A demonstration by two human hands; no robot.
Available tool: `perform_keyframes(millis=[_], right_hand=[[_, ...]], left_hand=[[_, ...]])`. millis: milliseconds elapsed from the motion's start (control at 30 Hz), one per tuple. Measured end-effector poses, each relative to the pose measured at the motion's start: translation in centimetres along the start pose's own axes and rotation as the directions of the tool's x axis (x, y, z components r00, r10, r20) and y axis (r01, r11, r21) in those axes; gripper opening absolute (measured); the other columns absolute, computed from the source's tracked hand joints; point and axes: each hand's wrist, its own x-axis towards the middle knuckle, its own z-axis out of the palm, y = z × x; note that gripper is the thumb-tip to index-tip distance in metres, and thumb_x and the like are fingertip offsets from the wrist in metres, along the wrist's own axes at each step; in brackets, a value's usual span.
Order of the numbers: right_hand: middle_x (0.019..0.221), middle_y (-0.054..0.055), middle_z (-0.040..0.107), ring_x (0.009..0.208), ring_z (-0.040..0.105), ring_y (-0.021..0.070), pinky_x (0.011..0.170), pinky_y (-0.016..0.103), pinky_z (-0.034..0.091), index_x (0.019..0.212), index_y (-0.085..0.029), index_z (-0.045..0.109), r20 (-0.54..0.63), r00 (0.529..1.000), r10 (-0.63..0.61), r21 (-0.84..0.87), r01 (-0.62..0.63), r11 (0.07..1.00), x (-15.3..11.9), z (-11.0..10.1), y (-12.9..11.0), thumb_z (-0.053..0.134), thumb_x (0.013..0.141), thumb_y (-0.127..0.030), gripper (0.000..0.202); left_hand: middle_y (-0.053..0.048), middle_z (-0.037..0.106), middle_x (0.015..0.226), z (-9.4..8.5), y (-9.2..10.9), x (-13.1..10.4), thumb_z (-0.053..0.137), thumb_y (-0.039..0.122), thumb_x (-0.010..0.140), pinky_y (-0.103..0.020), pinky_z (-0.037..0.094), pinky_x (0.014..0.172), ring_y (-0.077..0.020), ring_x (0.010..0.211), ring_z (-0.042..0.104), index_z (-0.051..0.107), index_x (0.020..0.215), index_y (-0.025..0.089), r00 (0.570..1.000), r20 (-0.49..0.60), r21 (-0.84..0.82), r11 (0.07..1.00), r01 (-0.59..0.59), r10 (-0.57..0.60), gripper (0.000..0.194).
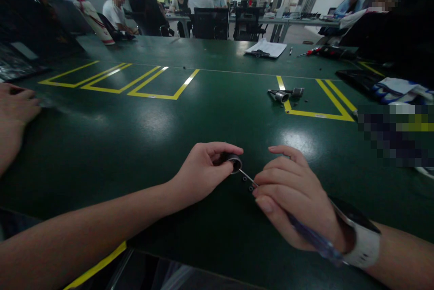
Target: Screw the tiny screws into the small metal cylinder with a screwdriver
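My left hand (pixel 206 166) is closed around a small dark metal cylinder (pixel 234 163), its open round end turned to the right. My right hand (pixel 294 195) grips a screwdriver by its translucent bluish handle (pixel 313 237). The thin shaft (pixel 248 177) points at the cylinder's open end; whether its tip touches the inside wall I cannot tell. Two small black ring-like pieces (pixel 244 178) lie on the green table just below the shaft. A watch with a light strap (pixel 366 245) is on my right wrist.
Metal cylindrical parts (pixel 281 95) and tiny bits lie by a yellow-taped area at right. Farther back are a clipboard with paper (pixel 266 48) and a red-handled tool (pixel 312 50). Blue-and-white cloth (pixel 403 90) lies far right. Another person's hand (pixel 15 118) rests at left.
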Motion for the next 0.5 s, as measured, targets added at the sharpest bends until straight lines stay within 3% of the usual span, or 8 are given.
perform_keyframes(millis=[67, 100, 167, 200, 267, 333, 500], right_hand=[[0.062, 0.000, 0.063, 0.061, 0.057, 0.0125, 0.093, 0.043, 0.038, 0.065, -0.016, 0.062, -0.046, 0.966, 0.253, 0.260, -0.233, 0.937, 0.1, 0.0, 0.5, 0.046, 0.087, -0.019, 0.027], [0.059, -0.001, 0.063, 0.060, 0.057, 0.0120, 0.093, 0.042, 0.039, 0.062, -0.017, 0.061, -0.035, 0.917, 0.398, 0.385, -0.355, 0.852, 0.1, 0.1, 0.9, 0.045, 0.089, -0.021, 0.031], [0.053, -0.002, 0.060, 0.057, 0.057, 0.0121, 0.088, 0.038, 0.042, 0.056, -0.019, 0.060, 0.044, 0.772, 0.634, 0.587, -0.534, 0.609, 0.2, 0.4, 1.7, 0.046, 0.090, -0.028, 0.038], [0.051, -0.002, 0.060, 0.056, 0.056, 0.0124, 0.086, 0.037, 0.043, 0.054, -0.019, 0.060, 0.085, 0.704, 0.706, 0.643, -0.580, 0.500, 0.2, 0.5, 2.1, 0.047, 0.089, -0.031, 0.039], [0.047, -0.002, 0.058, 0.054, 0.054, 0.0125, 0.082, 0.035, 0.045, 0.052, -0.019, 0.060, 0.129, 0.636, 0.761, 0.695, -0.605, 0.388, 0.2, 0.7, 2.6, 0.050, 0.087, -0.034, 0.039], [0.046, -0.001, 0.058, 0.053, 0.054, 0.0123, 0.078, 0.033, 0.045, 0.052, -0.019, 0.061, 0.142, 0.632, 0.762, 0.695, -0.612, 0.377, 0.1, 0.8, 2.8, 0.053, 0.086, -0.035, 0.038], [0.047, -0.002, 0.058, 0.053, 0.055, 0.0121, 0.066, 0.029, 0.046, 0.055, -0.018, 0.062, 0.159, 0.667, 0.728, 0.592, -0.655, 0.470, -0.2, 0.8, 2.7, 0.052, 0.087, -0.038, 0.039]], left_hand=[[-0.006, 0.071, 0.093, -0.1, 0.0, 0.1, 0.060, 0.010, 0.070, -0.031, 0.053, 0.080, -0.0189, 0.086, 0.067, 0.067, 0.094, 0.013, 1.000, -0.001, 0.022, 1.000, -0.005, 0.005, 0.025], [-0.006, 0.071, 0.094, -0.1, 0.0, 0.1, 0.060, 0.010, 0.070, -0.031, 0.053, 0.079, -0.0188, 0.086, 0.067, 0.067, 0.095, 0.013, 1.000, 0.005, 0.032, 0.999, -0.008, 0.008, 0.026], [-0.006, 0.071, 0.095, -0.3, 0.0, 0.1, 0.060, 0.011, 0.071, -0.031, 0.053, 0.078, -0.0185, 0.086, 0.067, 0.067, 0.096, 0.014, 1.000, 0.021, 0.047, 0.999, -0.013, 0.012, 0.026], [-0.006, 0.071, 0.095, -0.3, -0.1, 0.1, 0.060, 0.012, 0.072, -0.031, 0.054, 0.077, -0.0182, 0.085, 0.067, 0.066, 0.097, 0.014, 0.999, 0.031, 0.052, 0.999, -0.012, 0.011, 0.026], [-0.005, 0.070, 0.096, -0.5, -0.2, 0.1, 0.059, 0.013, 0.074, -0.031, 0.054, 0.077, -0.0178, 0.085, 0.067, 0.066, 0.099, 0.015, 0.999, 0.043, 0.052, 0.999, -0.009, 0.007, 0.026], [-0.005, 0.070, 0.096, -0.6, -0.2, 0.1, 0.059, 0.013, 0.074, -0.032, 0.054, 0.077, -0.0175, 0.084, 0.067, 0.066, 0.098, 0.015, 0.999, 0.040, 0.037, 0.999, -0.003, 0.002, 0.025], [-0.005, 0.069, 0.095, -0.4, 0.2, 0.2, 0.062, 0.013, 0.071, -0.033, 0.051, 0.083, -0.0178, 0.088, 0.066, 0.066, 0.093, 0.015, 0.999, 0.031, -0.053, 0.998, 0.037, -0.035, 0.022]])
